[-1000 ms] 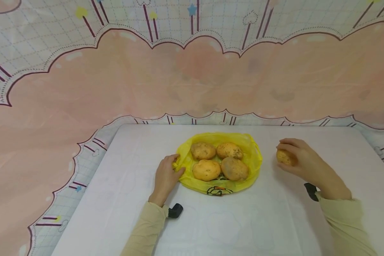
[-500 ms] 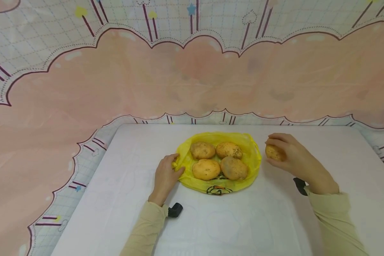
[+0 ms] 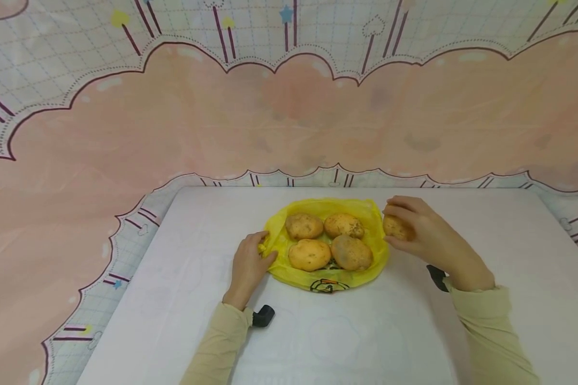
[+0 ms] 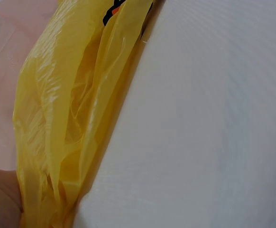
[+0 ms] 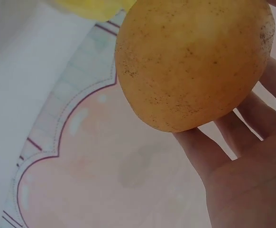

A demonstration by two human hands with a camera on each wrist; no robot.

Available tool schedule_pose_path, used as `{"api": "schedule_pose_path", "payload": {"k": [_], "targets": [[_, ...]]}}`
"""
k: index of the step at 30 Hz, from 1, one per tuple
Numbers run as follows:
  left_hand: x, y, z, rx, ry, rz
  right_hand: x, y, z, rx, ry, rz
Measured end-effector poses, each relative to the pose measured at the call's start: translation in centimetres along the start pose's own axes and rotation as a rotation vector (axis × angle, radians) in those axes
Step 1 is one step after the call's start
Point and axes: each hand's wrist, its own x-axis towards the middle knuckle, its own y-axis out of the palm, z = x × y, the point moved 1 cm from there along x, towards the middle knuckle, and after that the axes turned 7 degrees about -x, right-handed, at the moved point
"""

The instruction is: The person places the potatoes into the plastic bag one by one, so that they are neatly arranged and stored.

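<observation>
A yellow plastic bag (image 3: 327, 280) lies spread open on the table, its rim rolled out. Several potatoes (image 3: 310, 255) sit inside it in two rows. At the bag's left edge, my left hand (image 3: 249, 264) pinches the gathered plastic between thumb and fingers. The left wrist view shows the bag's folds (image 4: 57, 104) drawn together toward that hand. My right hand (image 3: 428, 230) grips one more potato (image 3: 397, 228) just at the bag's right rim. Seen from the right wrist, this potato (image 5: 195, 61) is smooth, tan and dark-speckled, with fingers wrapped behind and under it.
The white table (image 3: 347, 342) stretches out on both sides of the bag. Behind it hangs a printed pink and white cloth (image 3: 289, 117) down to the table's back edge. A black wrist camera (image 3: 263, 316) sits beside the left cuff, another (image 3: 437, 278) by the right one.
My right hand has moved left with its potato, from well out to the right up to the bag's right rim. The left hand and the bag stay in place.
</observation>
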Motion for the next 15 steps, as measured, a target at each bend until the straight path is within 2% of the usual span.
{"api": "schedule_pose_path", "payload": {"k": [15], "targets": [[-0.1,-0.1,-0.1,-0.007,0.006,0.006,0.9,-0.2,2.3,-0.025,-0.095,-0.080]]}}
